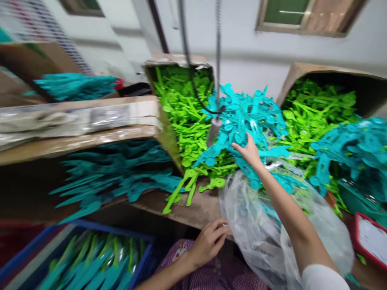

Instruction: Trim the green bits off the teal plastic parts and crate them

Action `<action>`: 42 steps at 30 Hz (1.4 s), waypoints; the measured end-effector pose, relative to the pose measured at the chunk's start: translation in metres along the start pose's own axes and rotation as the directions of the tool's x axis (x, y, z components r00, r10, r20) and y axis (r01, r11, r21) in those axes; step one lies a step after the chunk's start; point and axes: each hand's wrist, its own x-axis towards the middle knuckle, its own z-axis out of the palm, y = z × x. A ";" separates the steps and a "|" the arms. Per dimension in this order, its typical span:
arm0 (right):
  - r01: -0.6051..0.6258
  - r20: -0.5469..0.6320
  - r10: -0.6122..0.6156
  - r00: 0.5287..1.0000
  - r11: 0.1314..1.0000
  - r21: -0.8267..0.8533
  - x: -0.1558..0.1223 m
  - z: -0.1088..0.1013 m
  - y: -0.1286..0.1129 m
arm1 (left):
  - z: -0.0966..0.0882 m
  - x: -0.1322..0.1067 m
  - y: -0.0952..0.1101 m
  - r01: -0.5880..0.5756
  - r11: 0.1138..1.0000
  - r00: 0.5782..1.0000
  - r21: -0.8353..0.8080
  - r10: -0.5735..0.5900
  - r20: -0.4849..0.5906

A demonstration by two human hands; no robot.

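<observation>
My right hand [248, 152] reaches into a heap of turquoise plastic parts [254, 108], its thumb and forefinger apart; no part is plainly in its grasp. Low in the middle, my left hand [211, 240] is at the table's front edge, fingers curled together and fingertips beside a clear plastic bag [250, 217]. Whatever those fingers may hold is hidden. The bag spreads under my right forearm, with some turquoise and green pieces showing through. Lime-green plastic parts [193, 137] lie left of the turquoise heap.
A grey cylindrical tool [214, 131] hangs from a coiled spring and black cable. Another tipped carton [298, 74] spills green parts. More turquoise parts fill a carton [121, 135] at left. A blue crate [148, 245] holds turquoise and green pieces; a red tray [356, 229] is at right.
</observation>
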 end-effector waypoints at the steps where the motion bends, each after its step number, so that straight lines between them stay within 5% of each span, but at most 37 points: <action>1: -0.011 -0.023 0.012 1.000 0.999 0.037 0.003 0.009 -0.004 | -0.006 -0.006 0.000 0.002 1.000 1.000 -0.014 -0.002 -0.017; 6: 0.038 -0.158 -0.028 0.987 0.997 0.066 0.003 0.018 -0.008 | -0.019 -0.050 -0.009 0.070 0.993 0.989 -0.098 -0.081 -0.120; 9: 0.067 -0.176 -0.075 0.982 0.996 -0.052 -0.009 0.010 -0.006 | -0.014 -0.051 -0.013 0.092 0.977 0.974 -0.193 -0.129 -0.188; 12: 0.050 -0.284 -0.078 0.956 0.993 -0.105 -0.045 -0.001 -0.019 | -0.014 -0.017 -0.006 0.028 0.948 0.956 -0.316 -0.118 -0.267; 16: 0.026 -0.367 -0.038 0.929 0.999 -0.038 -0.128 0.002 -0.050 | -0.031 0.056 0.019 -0.042 0.826 0.864 -0.563 -0.253 -0.435; 19: -0.001 -0.428 0.008 0.904 1.000 0.017 -0.197 0.024 -0.056 | -0.038 0.104 0.041 -0.091 0.621 0.893 -0.779 -0.295 -0.340; 22: -0.088 -0.468 0.086 0.879 0.996 0.018 -0.255 0.041 -0.046 | -0.025 0.124 0.054 0.029 0.606 0.920 -0.795 -0.328 -0.216; 24: -0.128 -0.399 0.113 0.910 0.992 -0.011 -0.287 0.033 -0.042 | -0.015 0.117 0.051 0.133 0.622 0.927 -0.771 -0.354 -0.126; 27: -0.050 0.008 0.050 0.999 0.998 -0.049 -0.330 -0.010 -0.056 | -0.016 0.087 0.019 0.281 0.623 0.910 -0.730 -0.415 -0.005; 28: -0.022 0.140 0.026 0.990 0.999 -0.025 -0.343 -0.029 -0.066 | -0.020 0.076 0.003 0.330 0.648 0.906 -0.686 -0.421 0.037; 30: -0.025 0.214 0.015 0.977 0.999 0.046 -0.361 -0.066 -0.087 | -0.032 0.057 -0.030 0.399 0.736 0.911 -0.547 -0.386 0.144; 33: -0.061 0.046 0.057 0.997 0.994 0.085 -0.357 -0.098 -0.094 | -0.043 0.044 -0.066 0.435 0.814 0.873 -0.384 -0.277 0.402; 36: -0.074 -0.004 0.074 0.997 0.996 -0.044 -0.316 -0.094 -0.058 | -0.036 0.052 -0.079 0.392 0.862 0.855 -0.321 -0.212 0.474; 39: -0.162 -0.011 0.166 0.986 0.943 -0.290 -0.265 -0.075 -0.002 | -0.021 0.064 -0.077 0.260 0.931 0.913 -0.257 -0.150 0.380; 42: -0.254 0.024 0.311 0.950 0.818 -0.516 -0.229 -0.058 0.033 | -0.013 0.061 -0.072 0.120 0.987 0.985 -0.110 -0.104 0.136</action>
